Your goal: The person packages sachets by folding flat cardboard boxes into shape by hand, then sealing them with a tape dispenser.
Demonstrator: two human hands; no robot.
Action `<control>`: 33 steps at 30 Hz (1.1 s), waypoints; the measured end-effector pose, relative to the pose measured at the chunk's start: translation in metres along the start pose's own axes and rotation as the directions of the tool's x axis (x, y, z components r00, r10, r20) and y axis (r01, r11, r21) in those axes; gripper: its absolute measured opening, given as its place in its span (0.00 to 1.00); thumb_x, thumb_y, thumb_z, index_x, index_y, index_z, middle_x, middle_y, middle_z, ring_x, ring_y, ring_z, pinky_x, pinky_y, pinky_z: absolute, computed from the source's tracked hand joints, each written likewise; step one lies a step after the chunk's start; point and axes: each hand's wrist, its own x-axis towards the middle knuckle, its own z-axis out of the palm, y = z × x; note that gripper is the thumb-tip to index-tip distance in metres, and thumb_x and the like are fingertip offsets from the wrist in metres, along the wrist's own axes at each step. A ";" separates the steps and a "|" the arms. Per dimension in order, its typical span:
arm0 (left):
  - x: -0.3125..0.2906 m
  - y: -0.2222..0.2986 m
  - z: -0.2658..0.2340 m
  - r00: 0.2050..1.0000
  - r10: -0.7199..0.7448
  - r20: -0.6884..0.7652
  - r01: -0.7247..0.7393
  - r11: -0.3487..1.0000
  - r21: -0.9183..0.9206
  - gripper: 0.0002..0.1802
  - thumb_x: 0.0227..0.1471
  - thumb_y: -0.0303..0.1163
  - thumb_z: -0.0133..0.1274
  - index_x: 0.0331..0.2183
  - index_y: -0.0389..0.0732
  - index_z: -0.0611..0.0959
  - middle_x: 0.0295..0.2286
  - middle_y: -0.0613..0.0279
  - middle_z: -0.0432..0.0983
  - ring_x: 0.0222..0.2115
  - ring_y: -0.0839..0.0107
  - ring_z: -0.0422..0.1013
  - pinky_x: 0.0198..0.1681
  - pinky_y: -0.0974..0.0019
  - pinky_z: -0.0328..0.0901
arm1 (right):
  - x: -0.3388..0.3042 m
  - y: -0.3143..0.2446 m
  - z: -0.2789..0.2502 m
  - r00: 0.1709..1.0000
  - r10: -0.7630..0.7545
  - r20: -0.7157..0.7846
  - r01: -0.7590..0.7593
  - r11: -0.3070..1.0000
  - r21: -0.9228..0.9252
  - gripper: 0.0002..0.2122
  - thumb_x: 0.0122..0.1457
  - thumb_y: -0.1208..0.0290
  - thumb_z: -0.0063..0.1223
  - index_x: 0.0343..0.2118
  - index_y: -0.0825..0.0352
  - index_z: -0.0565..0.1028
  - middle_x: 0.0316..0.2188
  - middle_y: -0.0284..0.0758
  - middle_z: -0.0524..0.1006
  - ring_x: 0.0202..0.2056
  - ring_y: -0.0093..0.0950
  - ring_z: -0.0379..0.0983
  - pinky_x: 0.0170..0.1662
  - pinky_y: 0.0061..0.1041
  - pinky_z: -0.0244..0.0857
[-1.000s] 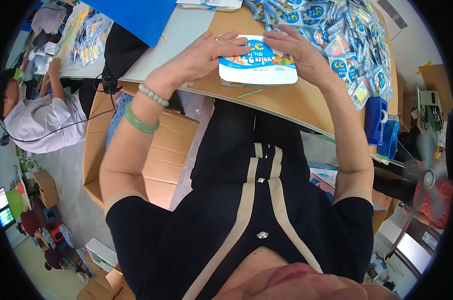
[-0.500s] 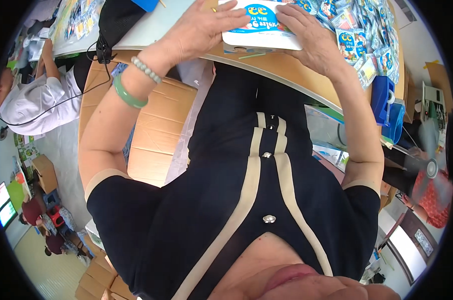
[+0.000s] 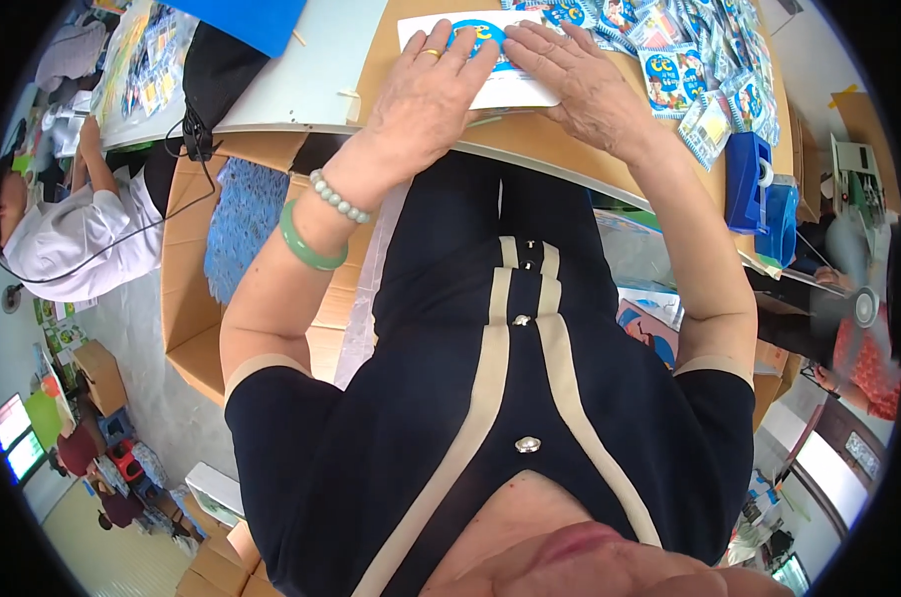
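Note:
A white and blue printed carton (image 3: 520,95) lies on the table close to its front edge. My left hand (image 3: 429,99), with a ring on it and a bead bracelet and green bangle at the wrist, rests on the carton's left part, fingers stretched out. From the other side my right hand (image 3: 585,90) lies on the carton's top right, its fingers flat and pointing toward the left hand. Both hands partly cover the carton's print. Just right of it is a heap of small blue printed sachets (image 3: 674,80).
A blue tape dispenser (image 3: 747,184) stands at the table's right edge. At the left are a black cloth bag (image 3: 217,75), a blue sheet (image 3: 257,20) and more packets (image 3: 152,60). Below the table sits an open cardboard box (image 3: 187,328) with blue material (image 3: 247,229). A person in white (image 3: 83,234) sits far left.
My hands have gone from the carton's sides to flat on its top. The left hand has moved right, toward the right hand. More of the cardboard box at the left shows.

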 end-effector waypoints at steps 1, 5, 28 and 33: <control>0.000 -0.008 0.001 0.998 0.057 -0.010 -0.056 0.997 0.044 0.33 0.45 0.35 0.63 0.53 0.41 0.74 0.51 0.54 0.70 0.54 0.54 0.64 0.60 0.49 0.57 | 0.002 0.000 0.002 1.000 -0.008 -0.028 0.008 1.000 -0.005 0.32 0.49 0.78 0.58 0.60 0.60 0.65 0.62 0.34 0.64 0.65 0.33 0.56 0.67 0.38 0.49; 0.001 -0.025 -0.002 0.996 0.087 0.029 -0.087 0.996 -0.004 0.34 0.42 0.29 0.63 0.54 0.43 0.74 0.52 0.56 0.70 0.56 0.53 0.63 0.61 0.50 0.57 | 0.009 -0.014 0.026 0.985 0.007 -0.170 -0.018 0.998 -0.064 0.28 0.49 0.75 0.59 0.56 0.61 0.68 0.59 0.35 0.67 0.62 0.35 0.60 0.67 0.38 0.50; -0.003 -0.010 -0.017 0.982 0.109 -0.152 -0.104 0.994 0.039 0.28 0.49 0.37 0.57 0.50 0.33 0.74 0.48 0.46 0.70 0.52 0.48 0.65 0.57 0.52 0.59 | 0.018 -0.036 0.036 0.861 -0.048 -0.506 0.089 0.994 0.058 0.26 0.56 0.66 0.56 0.56 0.71 0.66 0.58 0.46 0.66 0.60 0.45 0.60 0.63 0.42 0.53; -0.007 -0.020 0.006 0.993 0.077 -0.092 -0.076 0.997 0.010 0.29 0.49 0.39 0.59 0.50 0.34 0.74 0.51 0.49 0.68 0.54 0.47 0.63 0.58 0.50 0.58 | 0.020 -0.040 0.005 0.983 0.135 -0.127 -0.112 0.979 0.170 0.25 0.56 0.65 0.57 0.55 0.68 0.68 0.57 0.44 0.68 0.60 0.44 0.61 0.63 0.43 0.54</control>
